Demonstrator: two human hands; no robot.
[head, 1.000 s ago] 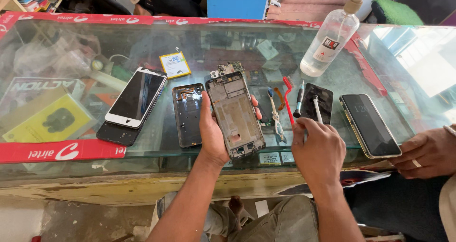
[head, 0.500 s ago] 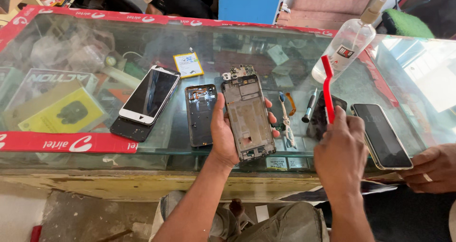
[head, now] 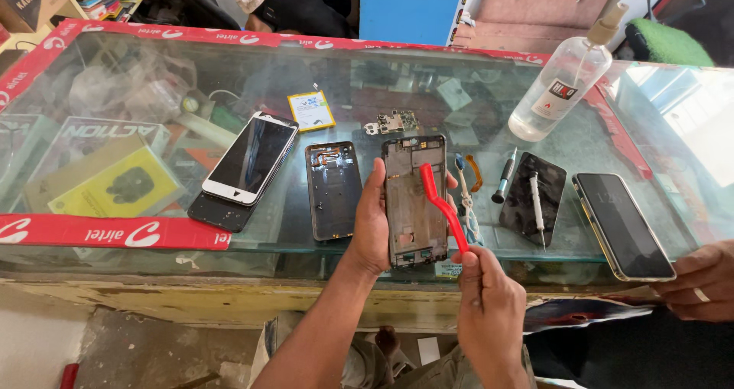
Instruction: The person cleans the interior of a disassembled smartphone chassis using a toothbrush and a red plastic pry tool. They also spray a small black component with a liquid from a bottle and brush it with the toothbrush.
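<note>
— Where was the phone frame (head: pixel 414 202)?
— Centre of the frame, gripped in the left hand (head: pixel 372 228), stripped bare. The right hand (head: pixel 485 297) had closed its fingers on a red brush (head: pixel 442 202), bristles against the upper frame.
— Much left?
— Seemingly: circuit board (head: pixel 394 121) and back cover (head: pixel 333 189) lay apart on the glass counter (head: pixel 459 98).

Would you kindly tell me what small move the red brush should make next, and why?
Probably a short stroke down the phone frame: the right hand holds the red brush with its head on the frame's upper part, while the left hand steadies the frame.
</note>
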